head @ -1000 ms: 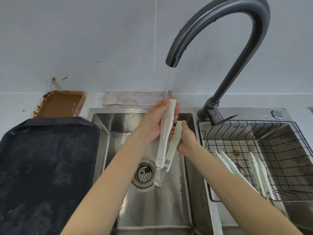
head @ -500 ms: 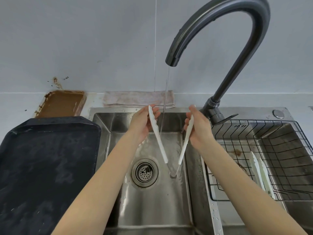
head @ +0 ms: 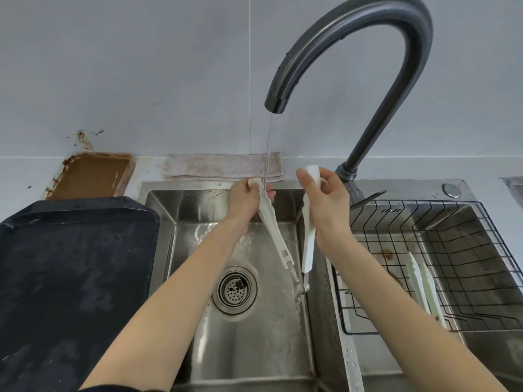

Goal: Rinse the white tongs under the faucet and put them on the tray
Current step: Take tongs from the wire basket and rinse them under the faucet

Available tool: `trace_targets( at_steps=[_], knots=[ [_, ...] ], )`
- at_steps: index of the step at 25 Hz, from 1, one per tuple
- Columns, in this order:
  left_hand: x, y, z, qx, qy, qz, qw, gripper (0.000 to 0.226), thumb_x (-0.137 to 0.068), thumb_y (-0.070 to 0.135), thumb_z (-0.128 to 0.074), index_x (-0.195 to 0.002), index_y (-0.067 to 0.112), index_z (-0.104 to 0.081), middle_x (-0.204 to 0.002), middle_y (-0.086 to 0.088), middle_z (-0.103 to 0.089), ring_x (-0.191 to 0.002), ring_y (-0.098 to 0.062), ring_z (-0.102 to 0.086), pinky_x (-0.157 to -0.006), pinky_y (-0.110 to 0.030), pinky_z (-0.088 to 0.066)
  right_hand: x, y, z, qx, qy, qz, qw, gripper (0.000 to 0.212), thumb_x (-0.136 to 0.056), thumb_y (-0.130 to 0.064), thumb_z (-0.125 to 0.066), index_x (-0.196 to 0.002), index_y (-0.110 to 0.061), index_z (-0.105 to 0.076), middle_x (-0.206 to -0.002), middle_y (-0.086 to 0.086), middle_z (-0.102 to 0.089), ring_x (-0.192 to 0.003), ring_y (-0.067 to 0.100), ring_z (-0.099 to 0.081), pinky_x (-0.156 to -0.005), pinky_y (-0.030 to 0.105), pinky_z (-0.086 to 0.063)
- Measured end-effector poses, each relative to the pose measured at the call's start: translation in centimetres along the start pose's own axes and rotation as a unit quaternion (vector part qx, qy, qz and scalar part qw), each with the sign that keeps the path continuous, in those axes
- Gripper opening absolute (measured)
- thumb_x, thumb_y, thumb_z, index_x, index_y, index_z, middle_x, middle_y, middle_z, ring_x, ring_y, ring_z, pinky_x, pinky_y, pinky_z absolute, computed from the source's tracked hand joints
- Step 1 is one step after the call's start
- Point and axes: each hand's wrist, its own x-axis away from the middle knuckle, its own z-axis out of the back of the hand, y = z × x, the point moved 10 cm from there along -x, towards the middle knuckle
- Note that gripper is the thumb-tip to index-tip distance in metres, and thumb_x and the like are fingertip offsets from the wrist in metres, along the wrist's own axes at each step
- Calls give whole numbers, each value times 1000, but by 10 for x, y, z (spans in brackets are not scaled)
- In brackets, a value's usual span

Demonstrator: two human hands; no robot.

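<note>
The white tongs (head: 276, 236) hang spread in a V over the steel sink (head: 254, 321), hinge end down near the drain. My left hand (head: 247, 200) grips the tip of the left arm, and my right hand (head: 325, 202) grips the right arm near its tip. A thin stream of water falls from the dark curved faucet (head: 368, 52) onto the left arm by my left hand and runs down to the hinge. The black tray (head: 70, 278) lies on the counter left of the sink.
A black wire rack (head: 467, 264) sits in the right basin with another pair of white tongs (head: 424, 284) in it. A folded cloth (head: 220, 165) lies behind the sink. A brown stained patch (head: 93, 174) marks the counter behind the tray.
The tongs went from held nearly closed to pulled apart into a V. Both hands then rose slightly, and the left arm of the tongs moved under the stream.
</note>
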Motion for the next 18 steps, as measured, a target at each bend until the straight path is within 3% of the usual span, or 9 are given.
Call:
trace_targets(
  at_steps=[2,5,7,9,11,13,15,18],
  knots=[
    [-3,5,3,-12,39,-22,999,24,-95,8,-40,-110,-1,-57,-75,-3,-66,-52,-6,-67,-51,-23,-57,2,-4,-5,14,-11,17,1000,21,-83,-29,-66,-100,-19,-57,-73,-10,-57,-60,-4,-55,-56,6,-44],
    [-2,6,0,22,51,-18,998,18,-95,17,-48,-91,6,-62,-69,-1,-65,-39,-1,-62,-44,-18,-54,2,-8,-7,-7,-18,36,999,8,-85,-28,-63,-92,-26,-61,-70,-10,-58,-50,-13,-53,-52,0,-41],
    [4,6,-8,55,18,-10,998,25,-96,24,-47,-91,7,-65,-75,-4,-67,-48,-2,-66,-50,-19,-57,3,-7,-8,-15,-28,43,999,8,-87,-26,-61,-94,-30,-61,-70,-10,-60,-50,-14,-54,-52,-2,-41],
    [10,5,-18,62,-36,-3,997,33,-97,25,-43,-109,3,-63,-92,-9,-71,-69,-8,-70,-63,-23,-60,5,-3,-9,-15,-36,47,998,24,-88,-25,-60,-111,-25,-62,-71,-10,-62,-52,-11,-56,-53,-1,-43],
    [16,9,-27,48,-86,-6,995,31,-98,15,-40,-122,4,-56,-116,-13,-66,-92,-16,-67,-81,-31,-57,5,2,-8,-8,-36,48,998,37,-88,-26,-60,-125,-22,-58,-75,-13,-63,-58,-11,-59,-57,1,-45],
    [23,17,-34,40,-121,-20,992,35,-95,3,-39,-127,11,-51,-125,-9,-61,-101,-17,-62,-94,-37,-51,3,5,-9,7,-42,52,998,40,-90,-27,-55,-130,-23,-52,-78,-14,-62,-60,-15,-60,-58,-1,-44],
    [29,24,-34,32,-147,-38,988,43,-93,-3,-39,-128,19,-51,-123,-3,-59,-99,-14,-59,-90,-34,-48,1,7,-18,49,-61,65,995,43,-94,-30,-49,-136,-25,-45,-79,-14,-62,-67,-12,-61,-63,1,-45],
    [32,25,-20,53,-165,-41,984,45,-91,-3,-43,-128,22,-51,-121,1,-59,-104,-19,-59,-87,-33,-50,-4,12,-39,100,-98,81,987,47,-98,-33,-36,-144,-24,-32,-93,-6,-64,-90,14,-65,-86,29,-53]
  ],
)
